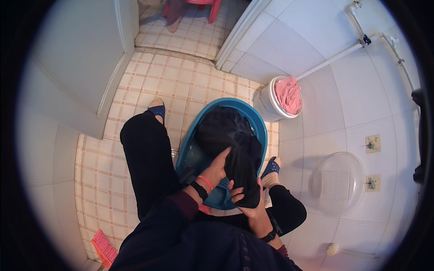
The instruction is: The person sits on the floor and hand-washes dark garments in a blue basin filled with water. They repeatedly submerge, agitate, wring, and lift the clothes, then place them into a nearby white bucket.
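Observation:
Between my knees a blue plastic washtub (263, 125) stands on the tiled floor, with some water in it. A wet black garment (220, 130) lies bunched in its far part, and a length of the cloth runs up toward me. My left hand (218, 166) grips that length from the left, thumb on top. Nearer my body, my right hand (252, 203) holds the garment's near end, fingers on its left side and thumb on its right. The tub's ridged washboard part (223, 183) shows partly under my hands.
A white bucket (266, 105) holding pink cloth (289, 95) stands by the wall, beyond the tub. A clear plastic washboard basin (339, 184) hangs on the right wall. A red broom (103, 247) is at lower left. Another person's foot (173, 25) and a red stool (214, 10) show past the doorway.

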### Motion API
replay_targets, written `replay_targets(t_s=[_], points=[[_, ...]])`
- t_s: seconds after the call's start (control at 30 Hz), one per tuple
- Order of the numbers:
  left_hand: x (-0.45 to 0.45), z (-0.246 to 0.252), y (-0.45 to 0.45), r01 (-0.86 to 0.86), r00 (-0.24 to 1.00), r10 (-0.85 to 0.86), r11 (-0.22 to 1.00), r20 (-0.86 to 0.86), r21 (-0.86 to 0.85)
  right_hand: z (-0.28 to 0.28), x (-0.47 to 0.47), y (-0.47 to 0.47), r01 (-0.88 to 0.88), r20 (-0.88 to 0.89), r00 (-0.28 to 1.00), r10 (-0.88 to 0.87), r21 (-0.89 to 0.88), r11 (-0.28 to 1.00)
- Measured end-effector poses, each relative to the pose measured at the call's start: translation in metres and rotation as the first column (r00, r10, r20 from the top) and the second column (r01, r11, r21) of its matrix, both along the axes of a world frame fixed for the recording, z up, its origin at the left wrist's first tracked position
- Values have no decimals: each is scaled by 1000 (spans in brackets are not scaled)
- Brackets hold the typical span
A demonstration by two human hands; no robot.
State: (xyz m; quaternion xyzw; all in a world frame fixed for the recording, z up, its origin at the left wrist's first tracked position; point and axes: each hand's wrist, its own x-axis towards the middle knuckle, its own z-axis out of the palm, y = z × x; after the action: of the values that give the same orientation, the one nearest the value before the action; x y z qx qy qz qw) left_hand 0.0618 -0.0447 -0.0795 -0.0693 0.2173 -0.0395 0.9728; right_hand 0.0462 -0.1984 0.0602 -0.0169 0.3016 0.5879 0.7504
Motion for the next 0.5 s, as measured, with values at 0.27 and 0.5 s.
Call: replay_targets(t_s=[0.27, 0.5], points=[[3, -22, 3, 320, 922, -132, 791, -364, 522, -27, 32, 12, 25, 396, -305, 866, -906, 423], [-10, -49, -7, 596, 762, 244, 99, -600, 797, -74, 12, 45, 449, -334, -791, 513, -886, 116]])
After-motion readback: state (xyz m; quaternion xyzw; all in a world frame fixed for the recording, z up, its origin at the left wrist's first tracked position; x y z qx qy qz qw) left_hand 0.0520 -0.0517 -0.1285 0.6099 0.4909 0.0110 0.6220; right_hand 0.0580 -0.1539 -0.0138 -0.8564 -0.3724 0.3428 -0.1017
